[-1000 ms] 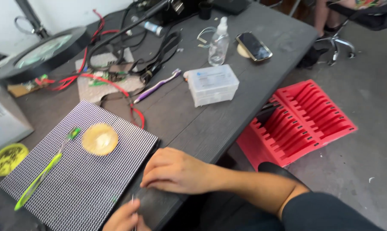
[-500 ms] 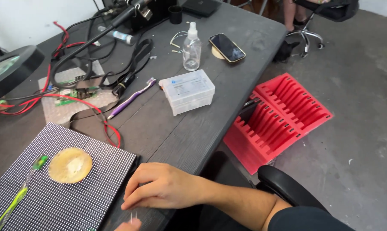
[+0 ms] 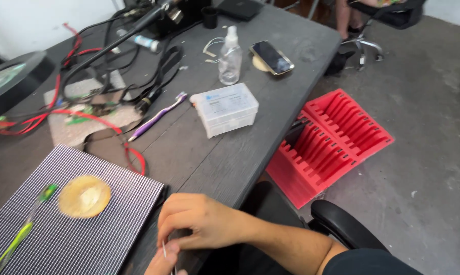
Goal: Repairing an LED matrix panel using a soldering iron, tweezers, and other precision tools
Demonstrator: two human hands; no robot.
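While I watch from the head camera, both hands meet at the near edge of the worktop.
Right hand: my right hand (image 3: 204, 221) curls loosely over the near edge, fingertips pinched toward a thin metal pin (image 3: 165, 250); I cannot tell whether it grips the pin.
Left hand: only a part of my left hand (image 3: 161, 262) shows at the bottom of the frame, its fingers closed on the pin, which stands nearly upright.
Panel: a gridded panel (image 3: 113, 224) lies at the near left corner, just beside the hands.
On the panel: a round yellow disc (image 3: 84, 196) and a green tool (image 3: 21, 234).
Mid-worktop: a clear plastic box (image 3: 226, 108), a purple toothbrush (image 3: 156, 116) and red cables (image 3: 100, 125).
Far edge: a spray bottle (image 3: 230, 57) stands beside a phone (image 3: 271, 57).
Floor: a red slotted rack (image 3: 332, 145) sits to the right of the grey worktop (image 3: 214, 163).
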